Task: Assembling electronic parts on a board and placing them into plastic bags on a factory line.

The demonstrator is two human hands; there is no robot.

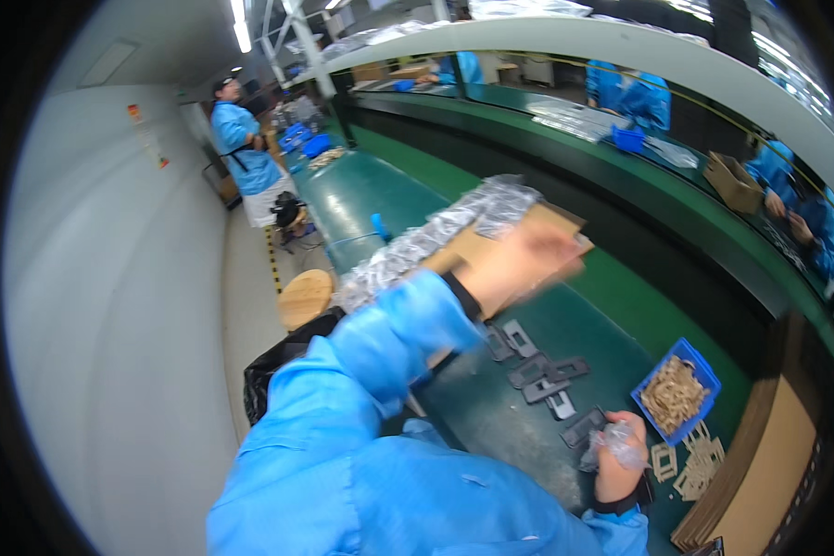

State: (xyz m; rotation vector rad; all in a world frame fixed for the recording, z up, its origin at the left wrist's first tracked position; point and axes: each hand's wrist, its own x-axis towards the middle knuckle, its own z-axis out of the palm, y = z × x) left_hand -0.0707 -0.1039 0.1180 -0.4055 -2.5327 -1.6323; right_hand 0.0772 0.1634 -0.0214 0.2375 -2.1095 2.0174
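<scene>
My left hand (528, 262) is stretched forward over a brown cardboard box (558, 219), smeared by motion, so its fingers and anything in them cannot be made out. Clear plastic bags (435, 232) lie in a long row along that box. Low on the right, my right hand (618, 473) is closed round a crumpled clear plastic bag (612, 447). A dark rectangular frame (582, 428) lies right beside that bag; whether they touch is unclear. Several more dark frames with cut-out windows (533, 372) are scattered on the green bench (514, 445) between my hands.
Right of my right hand stands a blue bin (708, 380) of small beige pieces (674, 394), with flat beige frames (702, 463) beside it. Cardboard sheets (760, 454) stand at the right edge. A round wooden stool (306, 298) is left. Co-workers (246, 153) in blue are farther off.
</scene>
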